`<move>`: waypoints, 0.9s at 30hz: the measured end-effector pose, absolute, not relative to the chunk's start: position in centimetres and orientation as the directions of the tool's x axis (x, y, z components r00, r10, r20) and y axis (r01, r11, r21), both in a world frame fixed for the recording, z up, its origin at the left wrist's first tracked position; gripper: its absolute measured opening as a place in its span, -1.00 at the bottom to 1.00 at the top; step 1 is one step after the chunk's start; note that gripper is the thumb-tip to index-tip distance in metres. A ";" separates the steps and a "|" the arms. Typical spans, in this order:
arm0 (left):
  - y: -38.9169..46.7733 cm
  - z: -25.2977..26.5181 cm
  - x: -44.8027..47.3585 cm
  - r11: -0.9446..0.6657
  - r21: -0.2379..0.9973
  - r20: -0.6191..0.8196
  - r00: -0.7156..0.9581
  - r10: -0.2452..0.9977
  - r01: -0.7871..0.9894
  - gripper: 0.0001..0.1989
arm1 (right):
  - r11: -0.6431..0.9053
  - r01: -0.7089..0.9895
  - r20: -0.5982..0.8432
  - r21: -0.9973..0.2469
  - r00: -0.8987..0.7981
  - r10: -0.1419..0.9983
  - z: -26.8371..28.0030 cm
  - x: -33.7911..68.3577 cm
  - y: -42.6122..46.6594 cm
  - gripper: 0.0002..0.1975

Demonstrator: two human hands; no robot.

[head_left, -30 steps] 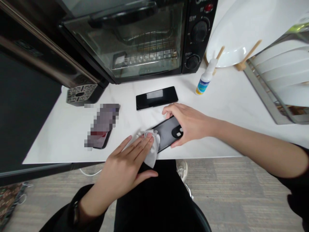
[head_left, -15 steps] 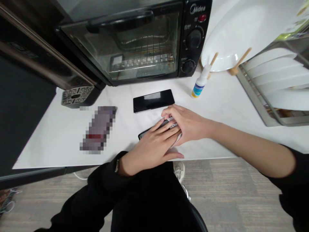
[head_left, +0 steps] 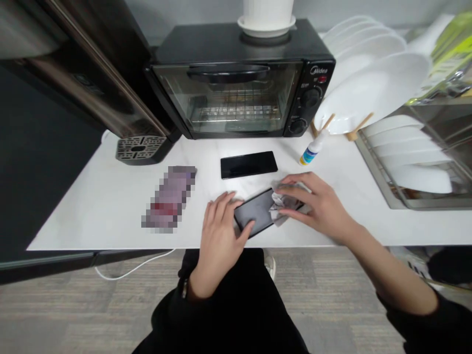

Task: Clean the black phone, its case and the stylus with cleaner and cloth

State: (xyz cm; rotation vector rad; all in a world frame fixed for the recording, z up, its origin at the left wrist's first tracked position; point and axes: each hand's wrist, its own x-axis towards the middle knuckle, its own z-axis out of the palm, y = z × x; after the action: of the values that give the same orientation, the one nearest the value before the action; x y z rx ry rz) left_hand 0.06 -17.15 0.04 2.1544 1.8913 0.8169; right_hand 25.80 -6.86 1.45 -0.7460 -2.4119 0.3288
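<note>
A dark-screened smartphone (head_left: 256, 210) lies slantwise near the counter's front edge. My left hand (head_left: 221, 233) grips its left end, with the thumb at the near edge and the fingers along the far corner. On the phone's right part, my right hand (head_left: 319, 209) holds a crumpled grey-white cloth or tissue (head_left: 282, 202) between thumb and fingers. The cloth and the right hand hide that end of the phone. Just beyond lies a second black phone (head_left: 249, 164). A small white spray bottle (head_left: 310, 151) with a blue and yellow label stands behind my right hand.
A black toaster oven (head_left: 236, 98) stands at the back, carrying a white pot (head_left: 268, 12) on a saucer. White plates (head_left: 372, 83) and a dish rack (head_left: 383, 191) occupy the right. At left are a dispenser with a drip tray (head_left: 142, 147) and a pixelated flat object (head_left: 169, 199).
My hands have separated: the left moved from over the cloth to the phone's left end, and the right stayed with the cloth on its right part. The camera view has tilted up.
</note>
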 end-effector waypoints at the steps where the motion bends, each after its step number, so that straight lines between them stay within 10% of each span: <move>1: -16.9 0.2 0.2 -0.204 0.518 0.278 0.062 0.959 0.831 -0.62 | 0.783 0.484 0.445 -0.391 -0.645 0.621 1.1 25.9 -7.7 -0.66; 6: -16.4 0.0 0.8 -0.149 0.810 0.182 -0.002 0.983 0.567 -0.70 | 0.629 0.542 0.532 -0.558 -0.347 0.772 -0.3 25.8 -10.2 -0.90; 11: -15.9 -0.6 1.3 -0.261 0.794 0.277 0.055 0.959 0.548 -0.79 | 0.582 0.461 0.705 -0.670 0.149 0.694 0.3 24.3 -10.2 -0.91; 22: -15.8 -1.5 0.8 -0.367 0.427 0.332 0.234 0.914 0.826 -0.75 | 0.728 0.631 0.550 -0.268 -0.520 0.653 0.1 16.3 -14.4 -0.64; 27: -15.9 -1.2 0.9 -0.318 0.534 0.271 0.198 0.942 0.783 -0.76 | 0.699 0.690 0.506 -0.186 -0.542 0.671 -0.4 20.5 -11.6 -0.42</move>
State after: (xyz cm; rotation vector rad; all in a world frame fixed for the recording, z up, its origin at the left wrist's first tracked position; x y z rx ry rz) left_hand 0.94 -15.87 -1.15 2.1984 1.6369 0.8168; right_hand 20.53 -11.56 -0.35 -1.0387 -2.3535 -0.0473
